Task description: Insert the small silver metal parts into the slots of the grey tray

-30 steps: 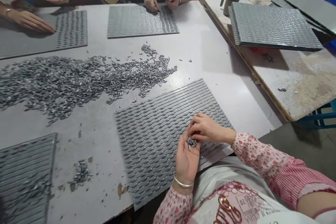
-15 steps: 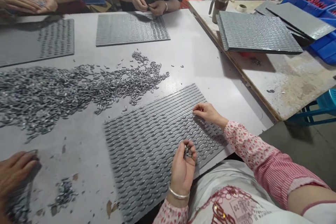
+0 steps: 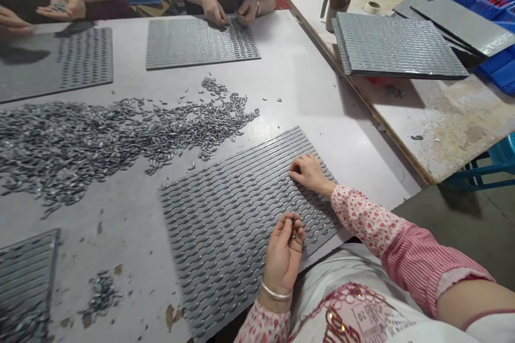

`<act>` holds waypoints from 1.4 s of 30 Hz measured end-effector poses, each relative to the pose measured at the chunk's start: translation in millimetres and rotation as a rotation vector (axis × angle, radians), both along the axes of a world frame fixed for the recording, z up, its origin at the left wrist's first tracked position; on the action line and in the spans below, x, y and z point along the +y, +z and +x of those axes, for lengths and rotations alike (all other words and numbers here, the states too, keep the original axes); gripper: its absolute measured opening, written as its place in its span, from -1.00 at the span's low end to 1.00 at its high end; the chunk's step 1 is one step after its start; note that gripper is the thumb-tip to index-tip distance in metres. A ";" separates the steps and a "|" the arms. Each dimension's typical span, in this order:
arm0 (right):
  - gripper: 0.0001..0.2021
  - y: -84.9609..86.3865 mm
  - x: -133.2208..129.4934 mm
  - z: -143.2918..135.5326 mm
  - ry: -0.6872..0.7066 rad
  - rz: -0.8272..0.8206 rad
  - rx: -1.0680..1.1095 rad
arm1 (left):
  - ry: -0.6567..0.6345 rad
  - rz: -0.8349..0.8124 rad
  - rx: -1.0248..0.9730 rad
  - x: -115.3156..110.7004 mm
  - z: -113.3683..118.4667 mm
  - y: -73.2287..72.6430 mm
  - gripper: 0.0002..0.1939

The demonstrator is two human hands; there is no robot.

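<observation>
A grey board (image 3: pixel 225 236) with rows of small oval metal pieces lies at an angle on the white table. My left hand (image 3: pixel 285 249), with a silver bangle at the wrist, is palm up over the board's near edge, its fingers curled round small grey metal pieces that are mostly hidden. On the upper right part of the board, my right hand (image 3: pixel 309 172) touches the surface with thumb and index finger pinched; whatever they hold is too small to see. Beyond the board spreads a long heap of loose grey pieces (image 3: pixel 100 142).
Two people sit opposite at similar boards (image 3: pixel 201 45) (image 3: pixel 86 59). Another board (image 3: pixel 28 273) is at the lower left, near a small pile of pieces (image 3: pixel 102 295). A side table (image 3: pixel 454 134) bears stacked boards (image 3: pixel 398 45), a mug (image 3: pixel 338 5) and tape (image 3: pixel 372 8).
My right hand has moved slightly left and down onto the board. My left fingers have closed more over the pieces. The other person's hand at the lower left has gone from view.
</observation>
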State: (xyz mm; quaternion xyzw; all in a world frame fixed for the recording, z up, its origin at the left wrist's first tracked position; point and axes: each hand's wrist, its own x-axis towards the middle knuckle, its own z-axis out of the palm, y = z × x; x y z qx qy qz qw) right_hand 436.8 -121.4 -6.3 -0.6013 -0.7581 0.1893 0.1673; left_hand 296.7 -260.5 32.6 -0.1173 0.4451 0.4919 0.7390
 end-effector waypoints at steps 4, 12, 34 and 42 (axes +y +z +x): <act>-0.94 16.2 -13.3 0.9 0.092 -0.065 0.234 | 0.014 0.022 0.033 1.6 2.0 1.6 -0.91; -0.82 56.6 -52.1 12.9 0.442 -0.392 0.617 | 0.026 0.121 0.019 3.1 2.5 2.4 -0.80; -0.79 53.8 -60.0 9.0 0.730 0.055 0.136 | -0.077 0.212 0.180 3.7 9.0 5.7 -0.83; -0.82 62.5 -57.6 9.0 0.760 0.049 0.077 | -0.064 0.079 0.202 7.1 11.3 7.9 -0.93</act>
